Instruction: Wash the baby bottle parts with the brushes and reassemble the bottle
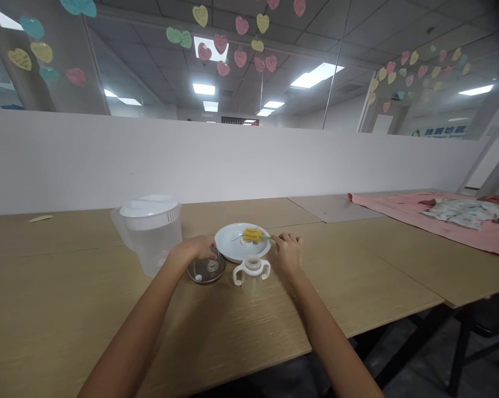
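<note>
My right hand (289,251) is closed around the thin green handle of a bottle brush with a yellow sponge head (252,235). The brush head lies over the white plate (226,251). My left hand (200,247) has its fingers curled in over the dark see-through bowl (203,276). Whether they pinch its rim or a small piece is hidden. Inside the bowl sit a clear nipple-like part (212,266) and a small white piece (198,277). In front of the plate, a lidless baby bottle (252,282) with two white handles stands upright between my forearms.
A lidded clear plastic pitcher (156,243) stands left of the bowl. On the right, a pink cloth (382,210) carries a doll-like figure in patterned clothing (460,211). A white wall (232,166) runs behind the wooden table (216,342), whose front edge is at lower right.
</note>
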The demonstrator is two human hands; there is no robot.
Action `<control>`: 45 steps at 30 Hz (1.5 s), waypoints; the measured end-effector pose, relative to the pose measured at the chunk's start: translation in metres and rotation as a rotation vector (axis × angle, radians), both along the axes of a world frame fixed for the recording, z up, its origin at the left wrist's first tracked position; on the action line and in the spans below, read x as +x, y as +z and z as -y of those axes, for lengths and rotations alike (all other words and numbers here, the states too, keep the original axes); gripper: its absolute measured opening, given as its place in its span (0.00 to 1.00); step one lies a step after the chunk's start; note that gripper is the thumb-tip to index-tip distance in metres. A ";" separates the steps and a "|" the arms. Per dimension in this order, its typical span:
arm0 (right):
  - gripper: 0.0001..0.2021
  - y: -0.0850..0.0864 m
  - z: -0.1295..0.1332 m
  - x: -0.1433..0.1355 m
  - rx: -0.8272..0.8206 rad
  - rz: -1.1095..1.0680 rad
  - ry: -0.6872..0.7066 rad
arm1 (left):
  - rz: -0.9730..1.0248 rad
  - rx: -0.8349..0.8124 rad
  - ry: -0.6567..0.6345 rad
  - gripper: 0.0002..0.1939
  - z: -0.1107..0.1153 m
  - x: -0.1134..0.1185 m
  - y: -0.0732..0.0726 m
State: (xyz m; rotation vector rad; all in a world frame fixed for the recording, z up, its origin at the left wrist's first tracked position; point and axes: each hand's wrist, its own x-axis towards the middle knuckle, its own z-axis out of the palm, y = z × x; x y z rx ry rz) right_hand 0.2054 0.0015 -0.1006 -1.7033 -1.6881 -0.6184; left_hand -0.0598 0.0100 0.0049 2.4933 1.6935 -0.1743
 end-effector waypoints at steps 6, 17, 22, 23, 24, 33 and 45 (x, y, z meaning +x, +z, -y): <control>0.13 0.006 0.007 -0.011 0.034 -0.048 0.119 | 0.029 0.050 -0.004 0.24 0.008 0.008 0.005; 0.14 0.005 0.006 -0.013 0.028 -0.313 0.165 | 0.075 0.187 -0.148 0.17 0.013 0.036 -0.011; 0.15 0.004 0.004 -0.013 -0.035 -0.377 0.182 | 0.070 0.260 -0.203 0.12 0.014 0.035 -0.012; 0.15 0.004 0.003 -0.013 -0.045 -0.376 0.183 | 0.071 0.271 -0.209 0.11 0.014 0.035 -0.012; 0.15 0.004 0.003 -0.013 -0.054 -0.377 0.183 | 0.074 0.276 -0.209 0.10 0.014 0.035 -0.012; 0.16 0.004 0.004 -0.013 -0.105 -0.478 0.176 | 0.100 0.228 -0.175 0.13 0.016 0.036 -0.012; 0.17 0.007 0.005 -0.012 -0.178 -0.608 0.175 | 0.086 0.271 -0.117 0.15 0.016 0.035 -0.006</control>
